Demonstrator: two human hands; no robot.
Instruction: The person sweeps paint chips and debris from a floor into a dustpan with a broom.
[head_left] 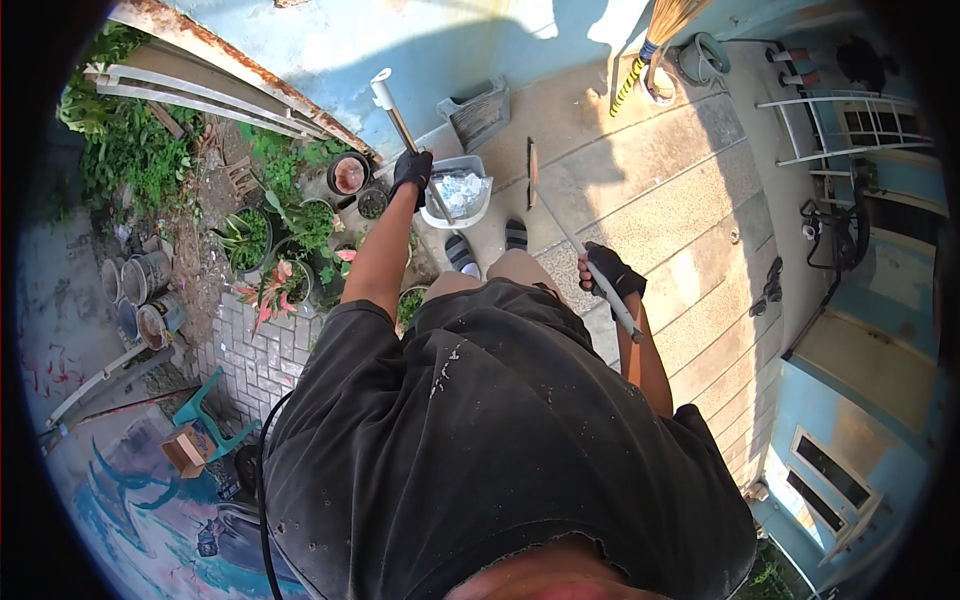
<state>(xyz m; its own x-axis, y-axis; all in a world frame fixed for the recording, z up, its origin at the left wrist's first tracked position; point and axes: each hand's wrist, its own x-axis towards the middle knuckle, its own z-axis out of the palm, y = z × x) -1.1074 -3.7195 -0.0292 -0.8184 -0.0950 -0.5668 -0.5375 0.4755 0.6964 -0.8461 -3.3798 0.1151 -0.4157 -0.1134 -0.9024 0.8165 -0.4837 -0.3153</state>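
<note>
Sweep-up step, by the look of it: gloved left hand (pixel 411 168) grips long-handled dustpan (pixel 458 195) on the paved floor (pixel 680 210) by the feet; right hand (pixel 608 270) closed around a metal-handled scraper (pixel 575 235). Next: steady pan, push debris in.

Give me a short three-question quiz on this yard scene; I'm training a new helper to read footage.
1. True or false: both hands wear black gloves.
2. What sits on the ground at the foot of the pole in the left hand?
A. a bin
B. a ladder
C. a box
3. The right hand has its grip on a long-handled ____.

Key: 1 true. 2 A. 3 tool, with a flat head resting on the concrete; its exact type is unclear.
</note>
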